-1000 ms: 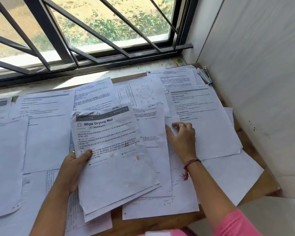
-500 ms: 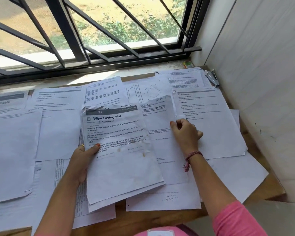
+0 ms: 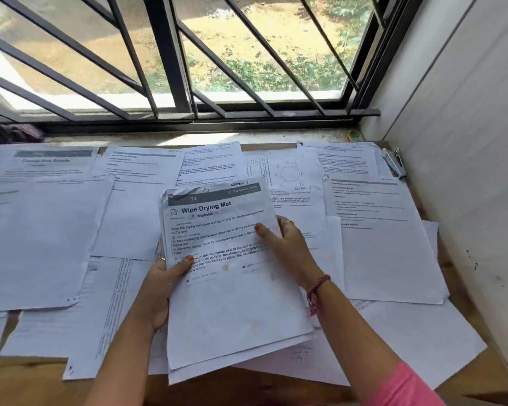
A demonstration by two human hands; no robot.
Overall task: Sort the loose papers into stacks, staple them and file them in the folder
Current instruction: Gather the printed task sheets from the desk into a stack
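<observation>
Nearest me, the left hand is pinching a thin stack of creased white printed sheets, thumb on top, headed "Wipe Drying Mat". The right hand is gripping its right edge, thumb over, fingers behind. Sorting is looking barely begun: loose white papers are lying flat and overlapping across the wooden table. Nothing is looking stapled; a small metal stapler is waiting in the far corner. I'm seeing no folder.

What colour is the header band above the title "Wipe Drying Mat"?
Dark grey, across the held sheet's top; head view shows it.
</observation>
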